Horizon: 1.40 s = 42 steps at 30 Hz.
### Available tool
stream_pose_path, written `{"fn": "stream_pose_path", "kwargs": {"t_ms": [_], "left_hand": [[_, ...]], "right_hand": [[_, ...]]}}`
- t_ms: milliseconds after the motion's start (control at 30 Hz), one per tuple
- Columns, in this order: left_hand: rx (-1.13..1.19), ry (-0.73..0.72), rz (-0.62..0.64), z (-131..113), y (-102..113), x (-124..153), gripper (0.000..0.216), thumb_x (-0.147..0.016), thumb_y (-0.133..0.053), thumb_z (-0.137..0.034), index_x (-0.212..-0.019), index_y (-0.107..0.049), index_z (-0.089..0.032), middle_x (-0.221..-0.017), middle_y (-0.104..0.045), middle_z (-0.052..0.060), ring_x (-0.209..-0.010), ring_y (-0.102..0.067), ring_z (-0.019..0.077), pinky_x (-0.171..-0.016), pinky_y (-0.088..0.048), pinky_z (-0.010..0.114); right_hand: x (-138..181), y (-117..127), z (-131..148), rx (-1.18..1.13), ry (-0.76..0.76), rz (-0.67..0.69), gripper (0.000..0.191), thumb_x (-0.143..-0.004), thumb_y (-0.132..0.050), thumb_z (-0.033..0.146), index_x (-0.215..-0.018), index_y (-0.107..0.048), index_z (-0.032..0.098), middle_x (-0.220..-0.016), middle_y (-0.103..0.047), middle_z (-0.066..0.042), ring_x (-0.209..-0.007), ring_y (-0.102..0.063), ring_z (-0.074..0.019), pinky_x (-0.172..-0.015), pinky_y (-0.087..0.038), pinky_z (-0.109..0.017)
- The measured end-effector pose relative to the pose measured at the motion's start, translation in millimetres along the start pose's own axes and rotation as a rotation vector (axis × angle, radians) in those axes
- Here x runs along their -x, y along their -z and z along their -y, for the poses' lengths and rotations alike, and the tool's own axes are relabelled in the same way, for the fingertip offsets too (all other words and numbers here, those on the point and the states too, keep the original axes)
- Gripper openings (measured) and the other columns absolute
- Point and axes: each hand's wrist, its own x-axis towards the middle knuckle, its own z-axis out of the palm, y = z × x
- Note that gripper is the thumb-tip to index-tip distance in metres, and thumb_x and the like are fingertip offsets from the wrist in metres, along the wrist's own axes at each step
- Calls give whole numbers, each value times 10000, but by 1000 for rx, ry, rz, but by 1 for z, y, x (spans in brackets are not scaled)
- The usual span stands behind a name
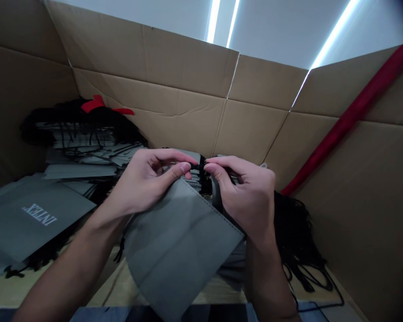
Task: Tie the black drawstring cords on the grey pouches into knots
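Observation:
I hold a grey fabric drawstring pouch in front of me, inside a large cardboard box. My left hand pinches its top edge between thumb and fingers. My right hand pinches the same edge from the right, its fingers closed on the black drawstring at the pouch's mouth. The fingertips of both hands almost meet over the cord. The rest of the pouch hangs down between my forearms.
More grey pouches, one printed "INTEX", lie at the left. A stack of pouches with black cords and a red tie stands behind. Loose black cords pile at the right. Cardboard walls surround everything, with red tape on the right wall.

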Motion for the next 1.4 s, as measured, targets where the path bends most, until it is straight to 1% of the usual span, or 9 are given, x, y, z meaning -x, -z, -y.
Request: {"fn": "stream_pose_path", "kwargs": {"t_ms": [133,300,367,533,800,900,1100,1233,1400], "left_hand": [[-14,1,-7,3,-2,-4,350,-980,-882,-507,-1054,-894,-165,-841,-842,76,-780,-801,212,-687,-621,222],[13,10,9,5,-2,-7,312,-947,-919,-467,-1034,-899,-168,-818,-839,68,-752,-787,196,-658,-603,206],[20,10,10,7,-1,-8,332,-947,-921,-485,-1034,-899,-165,-814,-839,73,-749,-788,195,-649,-598,201],[4,25,-1,12,1,-9,437,-933,-922,-578,-1065,-897,-163,-853,-852,95,-791,-814,222,-673,-624,219],[28,35,3,11,1,-10,407,-930,-931,-553,-1039,-900,-162,-827,-847,92,-769,-810,211,-662,-622,211],[41,33,8,12,2,-10,371,-939,-928,-521,-1037,-899,-164,-828,-847,85,-759,-804,200,-650,-610,203],[47,44,15,13,3,-9,348,-949,-922,-500,-1079,-893,-178,-846,-848,79,-797,-806,207,-688,-611,218],[71,51,45,15,3,-10,407,-973,-899,-502,-1192,-804,-172,-851,-840,58,-768,-781,184,-678,-580,211],[130,38,68,21,3,-14,440,-944,-930,-491,-1138,-678,-186,-802,-812,27,-710,-727,161,-678,-549,215]], "right_hand": [[2,-3,-2,-101,-152,43,153,-1077,-755,282,-1023,-894,250,-946,-892,-27,-796,-828,-221,-815,-667,-358],[1,-7,-3,-286,-266,62,81,-1053,-776,280,-1013,-819,223,-895,-841,-13,-780,-802,-177,-699,-617,-276],[1,-8,-4,-302,-283,66,83,-1044,-783,273,-983,-784,216,-871,-815,-4,-767,-779,-161,-687,-595,-258],[1,-6,-6,-227,-252,122,135,-1089,-718,297,-1011,-786,210,-901,-810,-23,-791,-764,-175,-713,-598,-286],[1,-6,-5,-138,-215,143,129,-1111,-677,282,-1055,-773,217,-960,-824,-31,-870,-799,-204,-795,-631,-320],[1,-4,-6,-113,-199,121,126,-1114,-665,264,-1057,-769,219,-972,-821,-28,-875,-793,-201,-810,-622,-324],[1,-1,-11,-107,-203,13,122,-1119,-668,267,-1058,-767,231,-973,-812,-22,-870,-784,-194,-795,-597,-320],[0,-1,-9,-91,-184,43,129,-1118,-659,238,-1040,-761,228,-961,-803,-13,-859,-767,-182,-799,-581,-314],[0,-5,-3,-74,-162,120,131,-1119,-653,259,-1059,-759,211,-979,-816,-30,-868,-777,-197,-824,-586,-324]]}}
